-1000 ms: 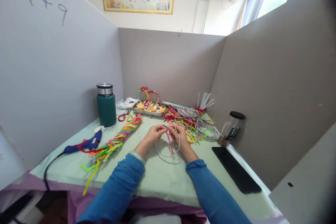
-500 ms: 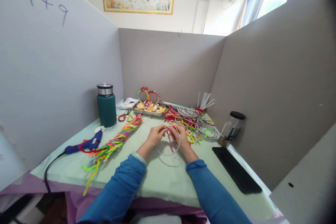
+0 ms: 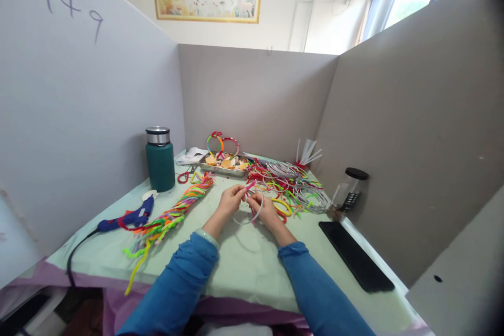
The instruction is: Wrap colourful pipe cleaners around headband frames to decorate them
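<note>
A thin pale-grey hoop point(image 3: 244, 223), like a bare headband or wire ring, hangs between my hands over the table. My left hand point(image 3: 231, 202) is closed, its fingertips pinching a pink pipe cleaner point(image 3: 251, 186) against the top of the hoop. My right hand point(image 3: 266, 210) is closed just beside it, thumb and fingers on the hoop. Part of the pink strand is hidden behind the right fingers. Yellow-handled scissors point(image 3: 284, 208) lie right by my right hand.
Left are a twisted bundle of colourful pipe cleaners point(image 3: 183, 205), a blue glue gun point(image 3: 134, 217) and a green bottle point(image 3: 160, 163). Behind stands a metal tray point(image 3: 236, 171) of small pieces. Grey hoops point(image 3: 315, 199) pile at back right, near a black slab point(image 3: 354, 254). Partitions enclose the table.
Both hands have shifted slightly up and left. The hoop has turned and drawn closer to the hands. The pink end now points up past the left fingertips instead of hanging down.
</note>
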`<state>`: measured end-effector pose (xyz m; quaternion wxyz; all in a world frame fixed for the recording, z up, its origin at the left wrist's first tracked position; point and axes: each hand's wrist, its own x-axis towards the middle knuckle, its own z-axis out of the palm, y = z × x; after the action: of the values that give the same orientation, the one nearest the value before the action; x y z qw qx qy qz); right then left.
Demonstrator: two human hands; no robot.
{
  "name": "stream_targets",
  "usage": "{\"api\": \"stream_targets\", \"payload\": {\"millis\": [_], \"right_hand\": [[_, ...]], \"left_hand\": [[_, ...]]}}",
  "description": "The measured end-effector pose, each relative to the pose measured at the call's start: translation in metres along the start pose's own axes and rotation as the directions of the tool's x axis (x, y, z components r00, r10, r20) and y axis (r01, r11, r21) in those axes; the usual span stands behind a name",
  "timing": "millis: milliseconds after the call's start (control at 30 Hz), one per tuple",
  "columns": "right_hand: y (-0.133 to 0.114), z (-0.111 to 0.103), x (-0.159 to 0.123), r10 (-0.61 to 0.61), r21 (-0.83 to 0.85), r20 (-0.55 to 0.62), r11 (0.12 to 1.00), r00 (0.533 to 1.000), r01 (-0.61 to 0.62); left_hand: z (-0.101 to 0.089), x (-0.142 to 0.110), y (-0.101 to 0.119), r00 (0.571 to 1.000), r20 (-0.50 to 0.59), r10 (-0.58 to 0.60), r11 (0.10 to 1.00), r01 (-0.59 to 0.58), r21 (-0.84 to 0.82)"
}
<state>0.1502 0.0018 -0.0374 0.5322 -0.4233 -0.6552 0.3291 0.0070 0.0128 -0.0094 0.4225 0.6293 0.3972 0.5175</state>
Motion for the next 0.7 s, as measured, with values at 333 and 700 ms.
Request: {"api": "stream_targets", "payload": {"millis": [333, 700], "right_hand": [[-0.0067, -0.0051, 0.0008, -0.044, -0.002, 0.04, 0.999, 0.998, 0.044], [-0.0042, -0.0054, 0.0014, -0.083, -0.012, -0.013, 0.997, 0.996, 0.083]], "left_hand": [[-0.002, -0.0038, 0.0078, 0.971, 0.196, -0.14, 0.918, 0.202, -0.342], [-0.0046, -0.0033, 0.0057, 0.969, 0.182, -0.169, 0.882, 0.231, -0.41]]}}
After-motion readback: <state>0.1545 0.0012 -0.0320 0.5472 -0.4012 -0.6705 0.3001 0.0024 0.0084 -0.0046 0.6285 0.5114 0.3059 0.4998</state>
